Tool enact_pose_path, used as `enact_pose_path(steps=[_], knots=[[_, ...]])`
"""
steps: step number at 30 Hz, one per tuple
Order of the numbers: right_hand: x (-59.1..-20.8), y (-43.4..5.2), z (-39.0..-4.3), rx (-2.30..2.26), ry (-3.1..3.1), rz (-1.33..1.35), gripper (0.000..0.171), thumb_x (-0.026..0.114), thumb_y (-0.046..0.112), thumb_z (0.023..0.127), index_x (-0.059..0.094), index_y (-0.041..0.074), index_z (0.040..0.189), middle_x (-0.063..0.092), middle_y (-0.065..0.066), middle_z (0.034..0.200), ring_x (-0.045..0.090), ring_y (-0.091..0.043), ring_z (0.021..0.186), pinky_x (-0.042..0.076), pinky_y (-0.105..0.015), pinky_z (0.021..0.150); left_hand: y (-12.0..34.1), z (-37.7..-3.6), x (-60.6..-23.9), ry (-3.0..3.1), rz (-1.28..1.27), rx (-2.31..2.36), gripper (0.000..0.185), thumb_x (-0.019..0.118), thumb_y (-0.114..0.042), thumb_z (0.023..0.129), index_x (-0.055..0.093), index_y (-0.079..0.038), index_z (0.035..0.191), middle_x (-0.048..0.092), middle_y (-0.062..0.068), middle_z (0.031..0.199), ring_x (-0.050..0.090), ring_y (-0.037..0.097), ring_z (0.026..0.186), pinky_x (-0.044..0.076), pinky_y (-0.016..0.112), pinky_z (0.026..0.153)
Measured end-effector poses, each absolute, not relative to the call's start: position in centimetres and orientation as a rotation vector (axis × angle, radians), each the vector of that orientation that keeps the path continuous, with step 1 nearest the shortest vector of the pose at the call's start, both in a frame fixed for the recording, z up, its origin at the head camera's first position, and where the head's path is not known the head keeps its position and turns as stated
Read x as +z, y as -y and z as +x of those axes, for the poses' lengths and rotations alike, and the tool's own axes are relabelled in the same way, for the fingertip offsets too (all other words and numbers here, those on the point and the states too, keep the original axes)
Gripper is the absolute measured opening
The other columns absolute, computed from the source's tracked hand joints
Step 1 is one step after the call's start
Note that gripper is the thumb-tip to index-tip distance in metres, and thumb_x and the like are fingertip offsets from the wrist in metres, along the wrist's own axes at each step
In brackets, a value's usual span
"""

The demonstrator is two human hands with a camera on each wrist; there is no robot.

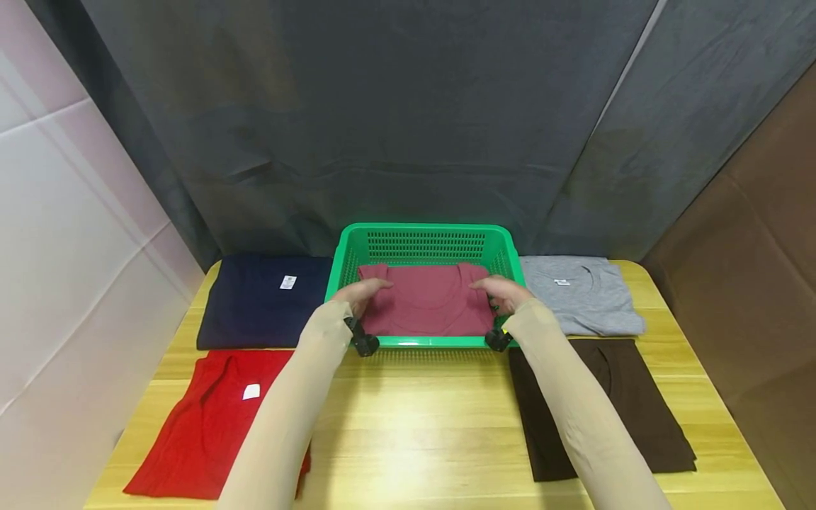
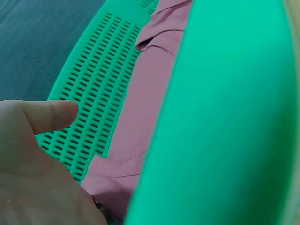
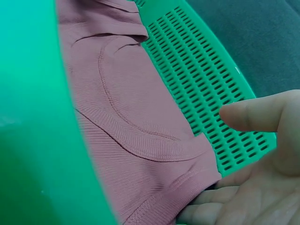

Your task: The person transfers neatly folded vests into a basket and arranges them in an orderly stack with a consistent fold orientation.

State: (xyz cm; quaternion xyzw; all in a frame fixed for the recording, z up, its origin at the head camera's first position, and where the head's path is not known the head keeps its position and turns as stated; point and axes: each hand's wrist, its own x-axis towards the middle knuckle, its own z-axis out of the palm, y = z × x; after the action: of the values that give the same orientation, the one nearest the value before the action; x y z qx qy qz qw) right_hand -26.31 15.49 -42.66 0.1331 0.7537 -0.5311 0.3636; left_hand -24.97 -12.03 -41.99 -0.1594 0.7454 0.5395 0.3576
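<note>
A folded dusty-rose shirt (image 1: 427, 306) lies inside a green slotted basket (image 1: 423, 229) at the back middle of the table. My left hand (image 1: 361, 292) is on the shirt's left edge and my right hand (image 1: 502, 292) on its right edge, both inside the basket. In the right wrist view straight fingers (image 3: 206, 207) slip under the shirt (image 3: 126, 108), while the thumb (image 3: 253, 112) stands off it beside the basket wall (image 3: 201, 70). The left wrist view shows a thumb (image 2: 51, 115) held clear of the shirt (image 2: 140, 108); the left fingers are hidden.
On the wooden table (image 1: 414, 425) lie flat shirts: navy (image 1: 261, 301) at the back left, red (image 1: 210, 425) at the front left, grey (image 1: 583, 294) at the back right, brown (image 1: 605, 407) at the front right. A dark curtain hangs behind.
</note>
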Motion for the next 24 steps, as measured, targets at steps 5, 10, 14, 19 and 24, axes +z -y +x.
enact_pose_path(steps=[5, 10, 14, 19, 24], knots=[[-42.6, -15.4, -26.3, -1.342, -1.972, 0.328, 0.074, 0.044, 0.025, 0.093, -0.006, 0.005, 0.145, 0.000, -0.017, 0.151, 0.009, -0.040, 0.135, 0.022, -0.051, 0.106, 11.8, -24.8, -41.6, -1.958, -0.357, 1.306, 0.081, 0.046, -0.037, 0.091, -0.007, -0.009, 0.145, -0.009, 0.008, 0.152, -0.009, 0.026, 0.138, 0.001, 0.048, 0.111], [-42.4, -15.2, -26.4, -1.322, -2.005, 0.321, 0.076, 0.044, 0.027, 0.093, -0.007, 0.005, 0.145, 0.002, -0.017, 0.151, 0.009, -0.040, 0.135, 0.021, -0.052, 0.107, 11.7, -24.8, -41.3, -1.978, -0.340, 1.272, 0.080, 0.046, -0.039, 0.090, -0.004, -0.010, 0.146, -0.007, 0.009, 0.152, -0.007, 0.027, 0.138, 0.003, 0.050, 0.110], [-42.3, -15.1, -26.6, -1.323, -2.015, 0.309, 0.077, 0.045, 0.027, 0.092, -0.007, 0.004, 0.144, 0.003, -0.017, 0.151, 0.008, -0.039, 0.136, 0.018, -0.052, 0.107, 11.8, -24.7, -41.2, -2.000, -0.316, 1.291, 0.079, 0.047, -0.038, 0.090, -0.001, -0.010, 0.146, -0.005, 0.009, 0.152, -0.005, 0.027, 0.138, 0.004, 0.049, 0.111], [-41.9, -15.1, -26.6, -1.315, -2.033, 0.299, 0.076, 0.045, 0.028, 0.092, -0.004, 0.004, 0.145, 0.001, -0.016, 0.151, 0.005, -0.038, 0.136, 0.016, -0.053, 0.108, 11.9, -24.5, -41.1, -2.022, -0.291, 1.298, 0.081, 0.049, -0.039, 0.089, -0.001, -0.010, 0.146, -0.006, 0.009, 0.152, -0.004, 0.027, 0.138, 0.005, 0.047, 0.111], [-41.5, -15.4, -26.1, -1.345, -2.032, 0.249, 0.076, 0.045, 0.028, 0.093, -0.006, 0.006, 0.145, -0.002, -0.015, 0.151, 0.001, -0.035, 0.137, 0.011, -0.054, 0.108, 11.6, -24.3, -40.6, -2.060, -0.252, 1.245, 0.085, 0.047, -0.040, 0.090, -0.011, -0.012, 0.145, -0.016, 0.003, 0.151, -0.012, 0.024, 0.138, 0.001, 0.046, 0.111]])
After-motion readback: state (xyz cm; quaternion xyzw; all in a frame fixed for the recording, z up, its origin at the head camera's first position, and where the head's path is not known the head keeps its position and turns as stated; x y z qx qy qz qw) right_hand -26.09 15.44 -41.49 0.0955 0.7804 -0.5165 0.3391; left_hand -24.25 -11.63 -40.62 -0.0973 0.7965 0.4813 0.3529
